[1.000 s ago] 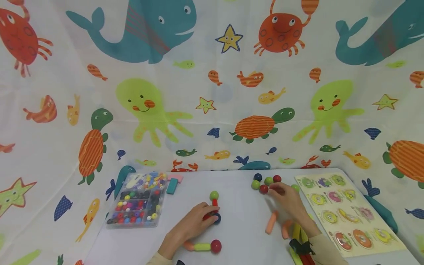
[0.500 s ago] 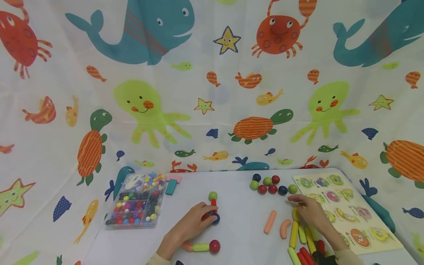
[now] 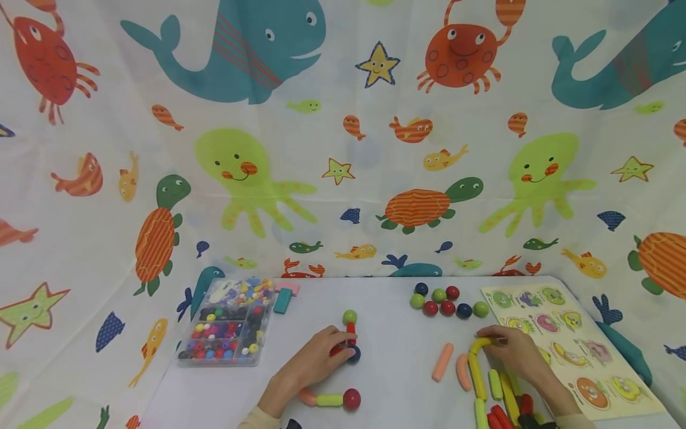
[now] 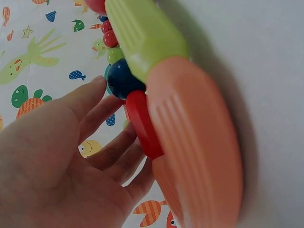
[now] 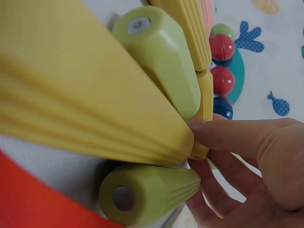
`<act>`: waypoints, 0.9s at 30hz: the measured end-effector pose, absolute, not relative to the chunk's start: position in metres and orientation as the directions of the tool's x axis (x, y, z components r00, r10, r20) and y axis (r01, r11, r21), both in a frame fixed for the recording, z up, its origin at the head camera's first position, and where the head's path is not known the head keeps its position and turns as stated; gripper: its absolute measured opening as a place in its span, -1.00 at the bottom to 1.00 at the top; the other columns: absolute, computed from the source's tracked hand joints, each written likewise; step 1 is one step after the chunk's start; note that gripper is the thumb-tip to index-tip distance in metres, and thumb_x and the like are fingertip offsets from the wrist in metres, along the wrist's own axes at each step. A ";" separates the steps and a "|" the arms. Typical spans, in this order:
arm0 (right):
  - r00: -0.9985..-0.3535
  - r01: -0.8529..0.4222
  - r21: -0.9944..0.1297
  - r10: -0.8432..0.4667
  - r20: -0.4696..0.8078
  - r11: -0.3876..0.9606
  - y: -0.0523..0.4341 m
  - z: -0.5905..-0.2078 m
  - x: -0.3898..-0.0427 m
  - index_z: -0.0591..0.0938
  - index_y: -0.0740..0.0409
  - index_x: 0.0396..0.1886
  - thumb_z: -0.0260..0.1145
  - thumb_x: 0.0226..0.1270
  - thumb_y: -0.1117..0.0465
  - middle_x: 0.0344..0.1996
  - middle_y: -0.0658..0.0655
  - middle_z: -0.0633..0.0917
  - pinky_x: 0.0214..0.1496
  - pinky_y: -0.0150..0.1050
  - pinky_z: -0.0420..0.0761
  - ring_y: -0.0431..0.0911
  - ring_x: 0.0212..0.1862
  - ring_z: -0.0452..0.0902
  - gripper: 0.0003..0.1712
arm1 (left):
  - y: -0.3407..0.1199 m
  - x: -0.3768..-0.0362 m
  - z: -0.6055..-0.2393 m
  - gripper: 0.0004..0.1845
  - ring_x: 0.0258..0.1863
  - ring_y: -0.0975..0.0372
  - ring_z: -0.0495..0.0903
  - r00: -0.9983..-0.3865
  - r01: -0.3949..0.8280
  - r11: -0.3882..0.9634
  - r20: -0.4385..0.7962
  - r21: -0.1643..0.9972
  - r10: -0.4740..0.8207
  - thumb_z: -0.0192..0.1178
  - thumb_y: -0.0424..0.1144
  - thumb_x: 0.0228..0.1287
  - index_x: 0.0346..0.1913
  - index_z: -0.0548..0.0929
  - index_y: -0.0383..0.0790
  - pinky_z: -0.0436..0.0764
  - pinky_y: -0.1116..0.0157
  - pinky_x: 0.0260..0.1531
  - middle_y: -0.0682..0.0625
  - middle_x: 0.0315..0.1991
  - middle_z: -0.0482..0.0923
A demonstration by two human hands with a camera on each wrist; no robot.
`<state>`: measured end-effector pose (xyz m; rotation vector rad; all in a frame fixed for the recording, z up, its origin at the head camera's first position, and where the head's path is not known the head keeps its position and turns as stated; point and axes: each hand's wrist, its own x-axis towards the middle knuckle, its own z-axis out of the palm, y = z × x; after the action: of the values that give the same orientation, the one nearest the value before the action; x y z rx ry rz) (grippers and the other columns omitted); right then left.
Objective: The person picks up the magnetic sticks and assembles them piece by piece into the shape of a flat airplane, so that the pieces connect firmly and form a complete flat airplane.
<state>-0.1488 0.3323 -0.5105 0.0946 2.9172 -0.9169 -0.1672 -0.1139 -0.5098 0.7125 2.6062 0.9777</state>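
Observation:
My left hand (image 3: 316, 353) pinches a navy ball (image 3: 354, 354) where red rods meet. A red rod (image 3: 351, 333) runs from there to a light green ball (image 3: 349, 316). In the left wrist view the thumb lies at the navy ball (image 4: 122, 78) and the fingers at a red rod (image 4: 142, 124). Close below, an orange curved rod (image 4: 194, 128), a light green rod (image 3: 329, 400) and a red ball (image 3: 351, 399) form a chain. My right hand (image 3: 515, 351) pinches the end of a yellow curved rod (image 3: 480, 344), among several other rods; its fingertips are partly hidden.
Several balls (image 3: 447, 307) sit at the back right. Two orange rods (image 3: 442, 362) lie left of the yellow ones. A picture board (image 3: 581, 351) lies at the right, and a divided bead box (image 3: 222, 322) at the left, near a teal block (image 3: 282, 301).
My right hand has left the balls, moved right and towards me, and now grips the yellow curved rod. My left hand stays at the navy ball.

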 end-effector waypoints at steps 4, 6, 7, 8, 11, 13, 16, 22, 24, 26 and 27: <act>-0.995 0.074 -0.566 0.023 -0.096 0.821 0.335 -0.511 -0.150 0.75 0.10 0.01 0.46 0.25 0.32 -0.05 0.11 0.77 0.10 0.06 0.62 0.04 0.01 0.64 -0.69 | -0.113 -0.168 -0.510 -0.54 -0.18 0.35 0.43 -0.841 0.361 0.643 -0.062 0.675 0.538 0.19 0.09 0.45 0.29 0.61 0.01 0.53 0.40 -0.14 0.18 -0.13 0.48; -0.995 0.072 -0.565 0.019 -0.098 0.822 0.337 -0.511 -0.151 0.75 0.09 0.00 0.48 0.24 0.29 -0.07 0.09 0.78 0.06 0.00 0.64 0.00 -0.02 0.65 -0.68 | -0.113 -0.169 -0.510 -0.54 -0.18 0.34 0.43 -0.840 0.359 0.638 -0.063 0.681 0.540 0.20 0.09 0.45 0.29 0.62 0.00 0.53 0.40 -0.14 0.18 -0.14 0.48; -0.995 0.068 -0.565 0.015 -0.098 0.822 0.338 -0.511 -0.151 0.75 0.09 0.00 0.49 0.23 0.27 -0.08 0.08 0.78 0.05 -0.01 0.64 -0.02 -0.03 0.65 -0.68 | -0.113 -0.169 -0.510 -0.54 -0.18 0.34 0.43 -0.839 0.357 0.636 -0.064 0.684 0.540 0.20 0.09 0.45 0.29 0.62 -0.01 0.54 0.40 -0.14 0.18 -0.14 0.48; -0.995 0.064 -0.565 0.010 -0.099 0.823 0.338 -0.511 -0.152 0.75 0.09 -0.01 0.50 0.23 0.26 -0.09 0.07 0.78 0.04 -0.03 0.64 -0.03 -0.05 0.65 -0.68 | -0.113 -0.170 -0.510 -0.54 -0.18 0.34 0.43 -0.839 0.354 0.635 -0.066 0.686 0.540 0.20 0.09 0.45 0.29 0.61 0.00 0.54 0.40 -0.13 0.18 -0.14 0.48; -0.994 0.062 -0.564 0.002 -0.107 0.823 0.340 -0.511 -0.152 0.75 0.10 -0.02 0.51 0.22 0.23 -0.10 0.06 0.78 0.02 -0.04 0.64 -0.06 -0.07 0.65 -0.69 | -0.114 -0.170 -0.510 -0.53 -0.17 0.35 0.43 -0.837 0.354 0.630 -0.066 0.691 0.543 0.19 0.09 0.45 0.30 0.61 -0.01 0.55 0.40 -0.12 0.18 -0.12 0.48; -0.994 0.059 -0.562 -0.005 -0.111 0.825 0.340 -0.509 -0.152 0.74 0.11 -0.03 0.51 0.22 0.22 -0.11 0.07 0.78 0.00 -0.04 0.64 -0.06 -0.09 0.65 -0.69 | -0.114 -0.171 -0.511 -0.53 -0.17 0.35 0.44 -0.836 0.358 0.628 -0.062 0.691 0.545 0.18 0.10 0.46 0.30 0.61 -0.01 0.55 0.40 -0.11 0.18 -0.12 0.49; -0.993 0.067 -0.561 -0.002 -0.121 0.825 0.340 -0.507 -0.151 0.74 0.12 -0.03 0.50 0.22 0.22 -0.11 0.07 0.77 -0.02 -0.05 0.65 -0.08 -0.10 0.65 -0.69 | -0.114 -0.171 -0.510 -0.54 -0.17 0.36 0.44 -0.836 0.364 0.626 -0.055 0.690 0.546 0.18 0.09 0.46 0.30 0.62 0.00 0.55 0.39 -0.10 0.18 -0.11 0.50; -0.989 0.086 -0.570 0.000 -0.148 0.817 0.339 -0.506 -0.150 0.72 0.12 0.01 0.51 0.22 0.18 -0.08 0.07 0.76 -0.01 -0.07 0.63 -0.08 -0.08 0.64 -0.64 | -0.114 -0.170 -0.508 -0.55 -0.19 0.36 0.43 -0.832 0.376 0.623 -0.046 0.686 0.553 0.19 0.08 0.46 0.28 0.62 -0.02 0.53 0.40 -0.14 0.19 -0.14 0.48; -0.988 0.082 -0.580 -0.011 -0.155 0.811 0.338 -0.507 -0.149 0.72 0.09 0.03 0.52 0.22 0.13 -0.05 0.06 0.76 0.01 -0.08 0.62 -0.07 -0.04 0.64 -0.61 | -0.113 -0.170 -0.508 -0.55 -0.21 0.37 0.43 -0.830 0.381 0.623 -0.043 0.684 0.556 0.19 0.07 0.46 0.28 0.63 -0.03 0.52 0.41 -0.16 0.19 -0.16 0.48; -0.986 0.077 -0.591 -0.027 -0.166 0.803 0.336 -0.507 -0.149 0.72 0.05 0.05 0.53 0.21 0.07 -0.02 0.04 0.74 0.05 -0.06 0.61 -0.07 0.00 0.62 -0.58 | -0.112 -0.170 -0.508 -0.55 -0.22 0.37 0.43 -0.829 0.384 0.623 -0.042 0.681 0.557 0.20 0.07 0.45 0.27 0.63 -0.04 0.51 0.42 -0.18 0.19 -0.17 0.48; -0.985 0.068 -0.597 -0.043 -0.170 0.799 0.336 -0.507 -0.150 0.72 0.03 0.06 0.53 0.20 0.04 0.00 0.03 0.74 0.08 -0.04 0.61 -0.06 0.03 0.61 -0.57 | -0.112 -0.170 -0.507 -0.55 -0.22 0.37 0.43 -0.828 0.387 0.623 -0.040 0.679 0.559 0.20 0.07 0.45 0.27 0.63 -0.04 0.51 0.42 -0.18 0.20 -0.18 0.48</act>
<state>-0.1495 0.3355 -0.5069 0.0197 2.8125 -0.9428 -0.1697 -0.1120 -0.5074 0.7724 2.6002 1.0016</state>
